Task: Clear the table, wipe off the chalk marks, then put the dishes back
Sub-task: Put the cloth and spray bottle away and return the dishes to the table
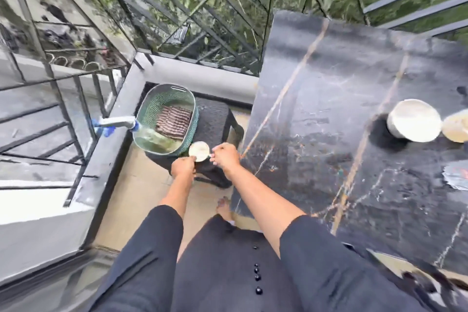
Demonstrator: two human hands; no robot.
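The person seems to be in the clearing step. Both hands hold a small white cup [199, 151] low over the dark stool [215, 119], just beside the green basket [167, 89] that stands on it. The left hand [183, 166] grips the cup's near-left edge with curled fingers, and the right hand [226, 156] pinches its right side, perhaps at a handle; blur hides the detail.

The dark marbled surface [316, 109] to the right is not yet cleared. A white bowl [414, 120] and a second pale dish [455, 125] touching it stand near its far right edge.

The next move probably calls for setting the cup down on the stool or in the basket, clear of the spray bottle [119, 123] and the folded striped cloth [173, 121] already in it. Then the bowls would follow.

No brand, label or writing can be read on anything.
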